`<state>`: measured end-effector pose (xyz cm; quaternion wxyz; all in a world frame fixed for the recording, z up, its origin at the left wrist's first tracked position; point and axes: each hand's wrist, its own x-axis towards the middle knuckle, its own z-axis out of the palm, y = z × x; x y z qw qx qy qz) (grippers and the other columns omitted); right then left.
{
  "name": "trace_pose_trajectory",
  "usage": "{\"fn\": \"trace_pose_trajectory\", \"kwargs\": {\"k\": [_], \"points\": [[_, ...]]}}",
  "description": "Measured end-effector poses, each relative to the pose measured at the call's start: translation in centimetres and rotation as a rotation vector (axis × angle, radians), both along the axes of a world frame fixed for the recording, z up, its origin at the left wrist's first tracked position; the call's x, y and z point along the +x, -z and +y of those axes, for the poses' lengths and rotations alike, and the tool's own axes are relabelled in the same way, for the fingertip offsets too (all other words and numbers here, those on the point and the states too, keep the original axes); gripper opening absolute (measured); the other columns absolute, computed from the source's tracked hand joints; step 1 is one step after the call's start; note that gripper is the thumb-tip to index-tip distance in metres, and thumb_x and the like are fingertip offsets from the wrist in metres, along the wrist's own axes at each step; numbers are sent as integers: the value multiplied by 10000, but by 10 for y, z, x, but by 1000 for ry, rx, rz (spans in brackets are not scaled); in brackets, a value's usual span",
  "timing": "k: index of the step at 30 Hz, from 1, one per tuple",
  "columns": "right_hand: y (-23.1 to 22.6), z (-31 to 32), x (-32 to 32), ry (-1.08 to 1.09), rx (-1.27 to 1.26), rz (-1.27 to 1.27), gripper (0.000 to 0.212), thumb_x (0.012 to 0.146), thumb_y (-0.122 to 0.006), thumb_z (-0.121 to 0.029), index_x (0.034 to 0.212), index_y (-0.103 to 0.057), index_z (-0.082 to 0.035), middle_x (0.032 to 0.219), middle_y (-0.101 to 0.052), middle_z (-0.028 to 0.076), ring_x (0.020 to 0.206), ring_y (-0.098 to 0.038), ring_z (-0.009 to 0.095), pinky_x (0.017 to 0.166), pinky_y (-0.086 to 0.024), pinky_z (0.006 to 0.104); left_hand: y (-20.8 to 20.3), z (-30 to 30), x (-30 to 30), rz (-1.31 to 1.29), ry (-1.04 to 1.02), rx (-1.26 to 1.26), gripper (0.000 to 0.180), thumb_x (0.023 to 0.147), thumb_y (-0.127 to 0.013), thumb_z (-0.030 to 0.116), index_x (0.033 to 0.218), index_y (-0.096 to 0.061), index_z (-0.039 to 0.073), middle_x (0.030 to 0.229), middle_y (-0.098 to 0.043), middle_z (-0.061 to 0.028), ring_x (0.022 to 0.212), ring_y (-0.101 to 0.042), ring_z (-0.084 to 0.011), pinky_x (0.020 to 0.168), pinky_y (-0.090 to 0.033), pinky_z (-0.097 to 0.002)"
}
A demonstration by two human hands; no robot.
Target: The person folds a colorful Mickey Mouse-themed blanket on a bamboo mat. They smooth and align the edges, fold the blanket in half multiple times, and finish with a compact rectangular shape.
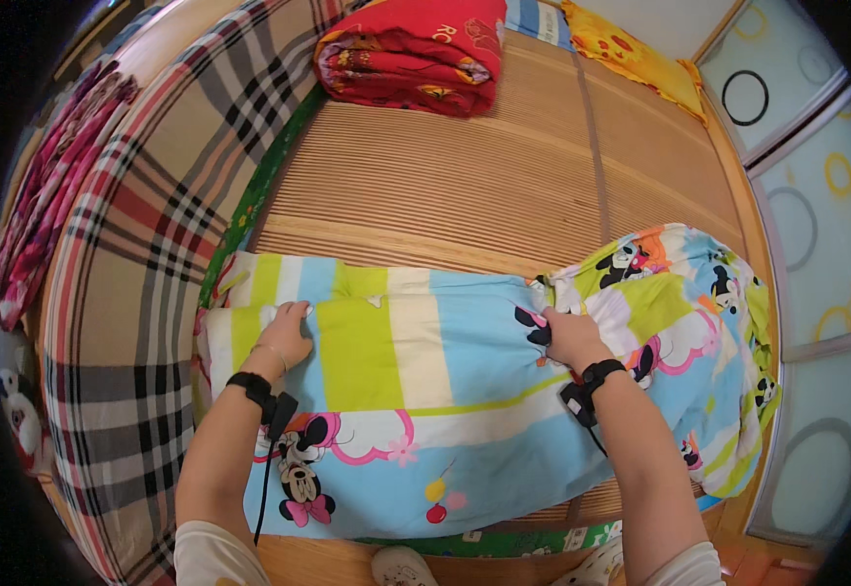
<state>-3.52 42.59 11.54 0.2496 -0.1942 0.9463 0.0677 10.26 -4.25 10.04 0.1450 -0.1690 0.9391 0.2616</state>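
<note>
A quilt with wide blue, green, white and cream stripes and cartoon mouse prints lies across the near part of a bed. Its left and middle part is laid out in flat, overlapping layers, and the right part is bunched in a loose heap. My left hand is on the upper layer near the left end, fingers curled onto the cloth. Farther right, where the flat part meets the heap, my right hand grips the fabric, which creases around it. Each wrist wears a black strap with a small device and cord.
A slatted bamboo mat covers the bed. A folded red quilt lies at the far side, with a yellow pillow at the far right. Plaid cloth covers a raised left side. Sliding doors with circles stand to the right.
</note>
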Motion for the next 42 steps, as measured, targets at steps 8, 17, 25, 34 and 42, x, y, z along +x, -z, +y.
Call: {"fn": "trace_pose_trajectory", "kwargs": {"k": [8, 17, 25, 34, 42], "points": [[-27, 9, 22, -49, -178, 308, 287, 718, -745, -154, 942, -575, -97, 771, -658, 136, 762, -657, 367, 688, -512, 462, -8, 14, 1, 20, -21, -237, 210, 782, -649, 101, 985, -596, 86, 1004, -641, -168, 929, -631, -397, 780, -508, -490], [-126, 9, -16, 136, -530, 717, 290, 691, -745, -57, 905, -550, -54, 800, -637, 176, 785, -620, 421, 675, -496, 498, -98, 17, -14, 656, -202, -160, 125, 805, -627, 67, 924, -595, 46, 840, -640, -203, 830, -609, -437, 666, -478, -462], [-74, -14, 27, 108, -443, 111, 662, 785, -719, -222, 1371, -476, -36, 1318, -546, 244, 1206, -543, 373, 1017, -455, 420, -56, 39, 19, 179, 85, -9, 648, 821, -703, 213, 1384, -444, 23, 1299, -506, -261, 1187, -527, -419, 1026, -452, -435], [-53, 39, 178, -402, -321, -26, 867, 630, -855, -287, 1405, -480, -188, 1482, -414, 162, 1381, -380, 369, 1114, -297, 577, -49, 140, 215, 105, 473, -190, 769, 651, -803, 260, 1367, -531, 196, 1453, -388, -266, 1357, -357, -452, 1081, -304, -607], [-57, 50, 148, -280, -394, 272, 533, 578, -819, -112, 1062, -598, -127, 1088, -580, 97, 1070, -546, 328, 962, -419, 522, -10, 102, 203, 257, 212, -277, 523, 630, -670, -5, 1127, -636, 156, 1152, -555, -175, 1093, -516, -380, 928, -392, -500]]}}
